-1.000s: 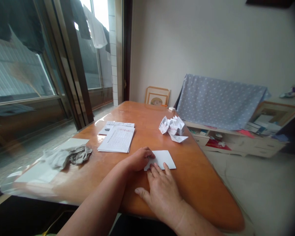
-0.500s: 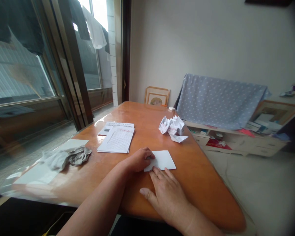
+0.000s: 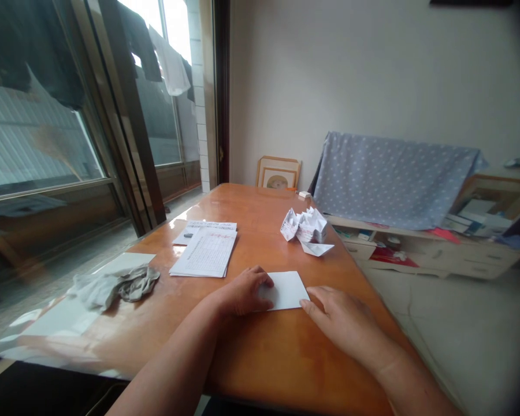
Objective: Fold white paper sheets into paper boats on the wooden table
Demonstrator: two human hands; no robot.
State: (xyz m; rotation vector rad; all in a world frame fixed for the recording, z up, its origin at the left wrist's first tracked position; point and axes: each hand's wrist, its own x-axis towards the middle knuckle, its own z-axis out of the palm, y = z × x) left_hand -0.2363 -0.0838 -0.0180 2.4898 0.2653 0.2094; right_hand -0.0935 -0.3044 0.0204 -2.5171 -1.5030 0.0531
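At the far left, behind glass, dark and white clothes hang above the floor. On the near left of the brown table, a crumpled grey cloth lies across a pale flat sheet. Next comes a stack of printed pages, overlapping a sheet of handwriting. Just right of it, the left hand rests with curled fingers and thumb on the left end of a white folded paper, which lies flat near the table's front edge; whether they pinch it I cannot tell. Beyond the paper sits a cluster of folded paper pieces. The right hand has thumb and fingers narrowly parted at the paper's near right corner, its grip unclear. Farther right, a dotted grey-blue cover drapes above a low white cabinet
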